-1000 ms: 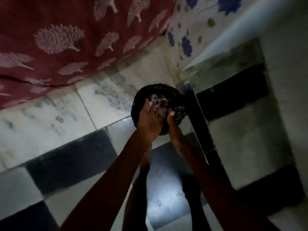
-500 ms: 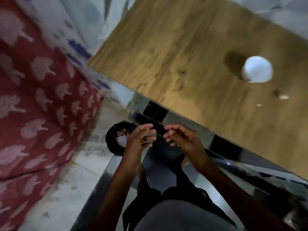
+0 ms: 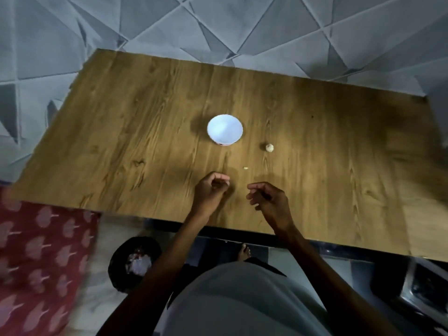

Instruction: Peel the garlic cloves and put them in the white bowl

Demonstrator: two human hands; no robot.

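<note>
Two hands hovered over the near edge of the desk [image 3: 121,117], neither on garlic; judged a reach for the next piece. Left to right: black bin [image 3: 116,267] on the floor, pale peelings inside; left hand [image 3: 212,189], fingers curled to the thumb, any pinch not discernible; white bowl [image 3: 225,129], seemingly empty; pale scrap [image 3: 246,168]; garlic [image 3: 269,147] right of the bowl, apart from it; right hand [image 3: 269,197], fingers loosely curled, empty. Next move would need a forward reach to that garlic.
</note>
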